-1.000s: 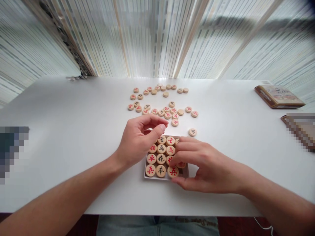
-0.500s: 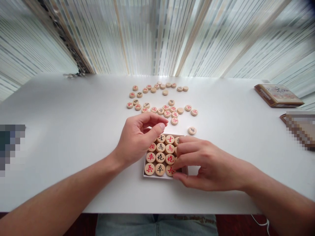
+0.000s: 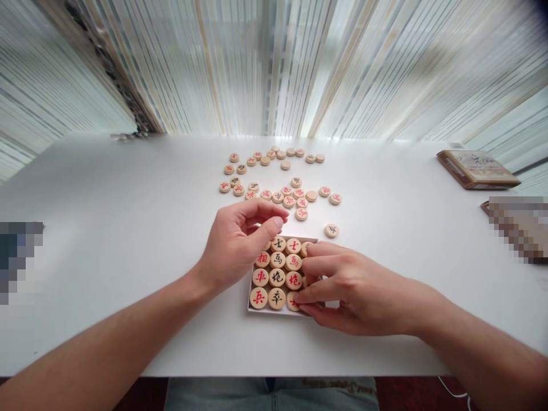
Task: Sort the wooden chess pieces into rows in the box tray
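A small white tray lies on the white table in front of me, packed with round wooden chess pieces marked in red and black. My left hand rests at the tray's far left corner, with its fingers curled and thumb meeting forefinger; what it holds is hidden. My right hand covers the tray's right column, and its fingertips and thumb are pinched on the front right piece.
Several loose pieces lie scattered beyond the tray, and a single one sits near its far right corner. A brown box lies at the right edge. Striped curtains hang behind the table.
My right fingers have slid toward the tray's front right corner and now cover the red-marked piece there. The left hand has barely moved.
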Motion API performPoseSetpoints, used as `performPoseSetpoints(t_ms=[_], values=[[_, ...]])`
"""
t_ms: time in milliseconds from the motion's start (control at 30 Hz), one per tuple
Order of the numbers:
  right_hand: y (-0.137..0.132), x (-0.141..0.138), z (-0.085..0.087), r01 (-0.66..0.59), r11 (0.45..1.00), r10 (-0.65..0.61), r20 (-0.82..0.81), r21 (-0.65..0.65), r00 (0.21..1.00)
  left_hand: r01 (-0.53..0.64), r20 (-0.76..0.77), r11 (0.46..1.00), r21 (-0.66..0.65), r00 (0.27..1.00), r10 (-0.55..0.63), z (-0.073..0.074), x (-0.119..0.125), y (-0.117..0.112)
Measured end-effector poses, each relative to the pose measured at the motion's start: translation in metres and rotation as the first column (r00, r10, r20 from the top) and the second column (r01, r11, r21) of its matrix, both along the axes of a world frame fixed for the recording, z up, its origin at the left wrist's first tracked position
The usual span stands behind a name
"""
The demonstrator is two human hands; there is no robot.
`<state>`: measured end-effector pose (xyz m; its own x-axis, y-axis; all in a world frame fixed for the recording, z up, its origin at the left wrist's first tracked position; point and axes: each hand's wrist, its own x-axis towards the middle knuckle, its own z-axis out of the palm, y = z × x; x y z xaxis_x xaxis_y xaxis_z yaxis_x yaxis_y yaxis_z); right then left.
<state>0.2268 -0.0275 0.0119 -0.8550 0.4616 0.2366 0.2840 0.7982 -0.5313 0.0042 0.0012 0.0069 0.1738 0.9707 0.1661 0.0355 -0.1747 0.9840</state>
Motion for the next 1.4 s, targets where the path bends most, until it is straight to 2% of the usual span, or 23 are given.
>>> performPoseSetpoints(t_ms=[133,233,300,367,400,467,533,700,867,967,1033,1200,1400], values=[[0.0,-0.002,-0.001,0.002,1.0,-0.001,-0.03,0.009,1.0,-0.024,0.014,1.0,0.011,1.0,0.024,0.0,-0.004,0.003],[0.0,-0.003,-0.002,0.011,1.0,-0.013,-0.124,-0.019,0.992,-0.056,0.014,0.998,0.036,0.998,0.056,0.0,-0.008,0.008],[0.002,-0.002,-0.002,0.076,0.997,-0.079,-0.22,-0.02,0.972,-0.091,0.007,0.994,0.06,0.996,0.091,0.001,-0.011,0.012],[0.006,0.0,-0.004,0.231,0.973,-0.22,-0.315,-0.002,0.923,-0.135,-0.013,0.987,0.087,0.991,0.137,0.001,-0.015,0.018],[0.009,0.002,-0.006,0.332,0.943,-0.309,-0.354,0.005,0.883,-0.156,-0.028,0.982,0.102,0.987,0.16,0.001,-0.017,0.02],[0.018,0.006,-0.012,0.525,0.851,-0.483,-0.386,0.002,0.786,-0.183,-0.066,0.974,0.132,0.979,0.193,0.0,-0.021,0.025],[0.027,0.01,-0.019,0.65,0.76,-0.605,-0.37,-0.006,0.705,-0.192,-0.096,0.969,0.153,0.973,0.208,-0.003,-0.023,0.027],[0.046,0.02,-0.029,0.78,0.619,-0.766,-0.295,-0.095,0.572,-0.186,-0.163,0.966,0.181,0.963,0.216,-0.009,-0.025,0.03],[0.066,0.041,-0.031,0.889,0.438,-0.876,-0.285,-0.135,0.388,-0.178,-0.211,0.962,0.208,0.952,0.222,-0.009,-0.026,0.03],[0.077,0.052,-0.034,0.914,0.37,-0.908,-0.272,-0.164,0.319,-0.178,-0.234,0.958,0.225,0.945,0.231,-0.009,-0.026,0.031],[0.08,0.055,-0.036,0.915,0.363,-0.914,-0.259,-0.176,0.313,-0.178,-0.241,0.957,0.23,0.942,0.233,-0.009,-0.025,0.031],[0.077,0.048,-0.039,0.897,0.415,-0.901,-0.207,-0.149,0.382,-0.172,-0.263,0.957,0.233,0.936,0.232,-0.01,-0.025,0.031],[0.083,0.055,-0.047,0.917,0.388,-0.918,-0.129,-0.09,0.375,-0.162,-0.27,0.954,0.251,0.935,0.23,-0.011,-0.025,0.03]])
